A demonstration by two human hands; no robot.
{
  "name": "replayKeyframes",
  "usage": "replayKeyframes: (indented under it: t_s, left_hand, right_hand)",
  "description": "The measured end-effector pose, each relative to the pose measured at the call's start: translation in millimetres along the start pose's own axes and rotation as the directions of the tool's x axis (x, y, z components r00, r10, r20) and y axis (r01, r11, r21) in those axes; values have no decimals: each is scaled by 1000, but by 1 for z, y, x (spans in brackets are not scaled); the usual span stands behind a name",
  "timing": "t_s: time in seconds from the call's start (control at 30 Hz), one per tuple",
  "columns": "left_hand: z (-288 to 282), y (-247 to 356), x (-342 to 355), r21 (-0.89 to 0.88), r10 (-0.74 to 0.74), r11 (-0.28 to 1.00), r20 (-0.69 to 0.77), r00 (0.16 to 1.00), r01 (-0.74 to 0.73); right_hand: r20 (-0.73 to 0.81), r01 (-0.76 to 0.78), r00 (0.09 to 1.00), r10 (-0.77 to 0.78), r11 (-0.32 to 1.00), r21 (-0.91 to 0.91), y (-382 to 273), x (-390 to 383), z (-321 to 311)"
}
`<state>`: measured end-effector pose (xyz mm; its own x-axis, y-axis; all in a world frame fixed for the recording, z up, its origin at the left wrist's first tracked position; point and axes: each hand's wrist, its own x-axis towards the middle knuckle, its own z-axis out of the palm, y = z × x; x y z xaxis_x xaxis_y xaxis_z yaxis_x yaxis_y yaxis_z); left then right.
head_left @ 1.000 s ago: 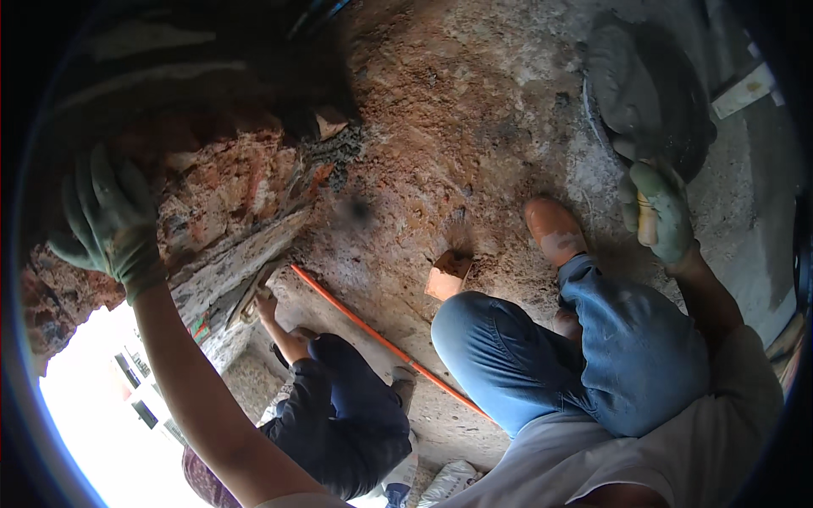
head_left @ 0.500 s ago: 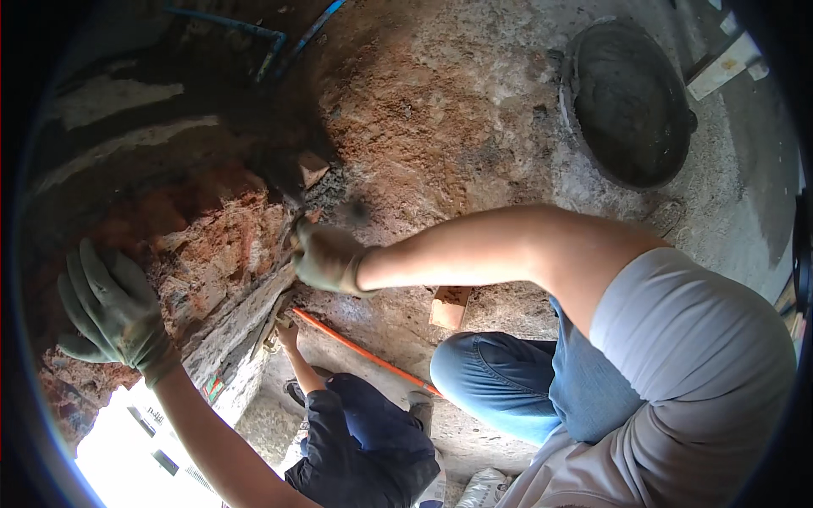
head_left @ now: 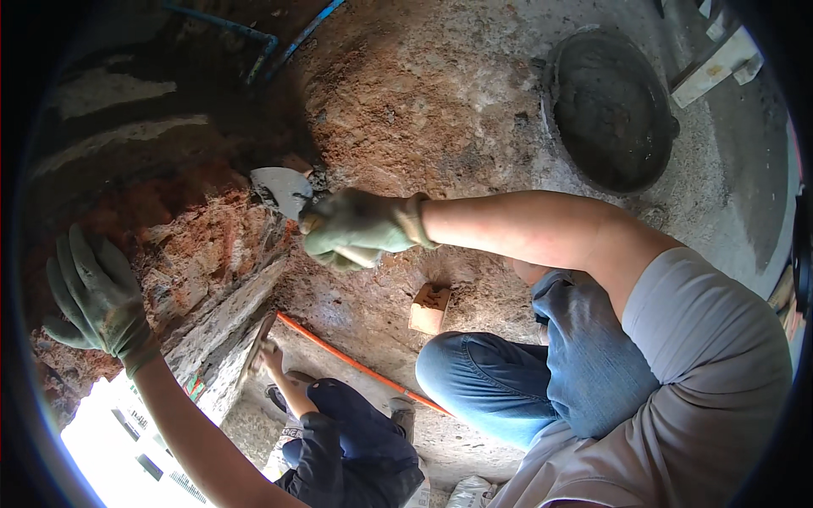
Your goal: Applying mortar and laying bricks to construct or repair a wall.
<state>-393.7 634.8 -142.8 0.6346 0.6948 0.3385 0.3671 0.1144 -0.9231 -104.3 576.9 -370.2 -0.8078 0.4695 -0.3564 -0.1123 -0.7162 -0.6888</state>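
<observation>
My right hand (head_left: 360,224), in a grey-green glove, is closed round the handle of a trowel. The pale metal blade of the trowel (head_left: 284,190) points left, over the foot of the rough reddish wall (head_left: 199,254). Close behind the blade are a brick piece (head_left: 296,163) and a bit of dark wet mortar (head_left: 319,179), both partly covered. On the left, my left hand (head_left: 95,292), gloved alike, rests against the broken wall face with its fingers stretched out and holds nothing.
A round black tub (head_left: 611,110) of grey mortar stands at the far right. A loose brick (head_left: 429,308) lies before my knee. An orange rod (head_left: 356,364) runs along the floor beside a crouching co-worker (head_left: 356,449). Blue pipes (head_left: 303,38) show at the back left.
My right hand has drawn back to the right and turned, so the trowel's blade now shows flat. My left hand keeps its place on the wall. The co-worker's hand has shifted slightly.
</observation>
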Motion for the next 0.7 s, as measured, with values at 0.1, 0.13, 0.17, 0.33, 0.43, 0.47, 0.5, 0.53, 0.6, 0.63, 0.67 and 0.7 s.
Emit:
replayKeyframes:
  t_s: [0.1, 0.13, 0.17, 0.33, 0.43, 0.47, 0.5, 0.53, 0.6, 0.63, 0.67, 0.7]
  left_hand:
    - [-7, 5, 6, 27, -11, 1000, -1, 1000, 11]
    - [-6, 6, 6, 16, -16, 1000, -1, 1000, 16]
    - [-5, 6, 7, 6, -21, 1000, -1, 1000, 21]
    - [-5, 4, -1, -4, -26, 1000, -15, 1000, 26]
    - [-9, 3, 1, 7, -15, 1000, 0, 1000, 15]
    - [-9, 2, 2, 23, -9, 1000, 10, 1000, 9]
    - [-8, 1, 4, 24, -9, 1000, 10, 1000, 9]
    - [-4, 2, 7, 2, -4, 1000, 1, 1000, 4]
    - [-1, 0, 2, -14, 6, 1000, 7, 1000, -6]
    - [1, -2, -5, -5, 18, 1000, 30, 999, -18]
    - [-1, -6, -4, 9, 30, 999, 43, 999, -30]
    - [-4, -1, -1, 9, 21, 1000, 37, 999, -21]
  right_hand:
    - [-16, -13, 1000, 15, 991, 133, 14, -4, -15]
    - [-71, 67, 996, -59, 991, 116, 24, 4, -17]
    - [-124, 146, 983, -134, 985, 94, 33, 12, -21]
    - [-231, 14, 973, -22, 999, -36, 8, 32, -5]
    - [-250, -59, 968, -8, 964, -258, -8, 39, 4]
    - [-248, -59, 969, -9, 963, -262, -5, 50, 5]
    - [-143, 18, 982, -127, 804, -595, 5, 68, 5]
    - [-8, 101, 980, -200, 529, -843, 16, 88, 3]
    - [27, 157, 969, -246, 527, -835, 12, 103, 15]
    - [186, 215, 973, -133, 248, -945, -28, 79, 31]
    - [301, 302, 953, 13, -48, -952, -55, 61, 41]
    - [353, 351, 936, -1, -96, -931, -60, 58, 42]
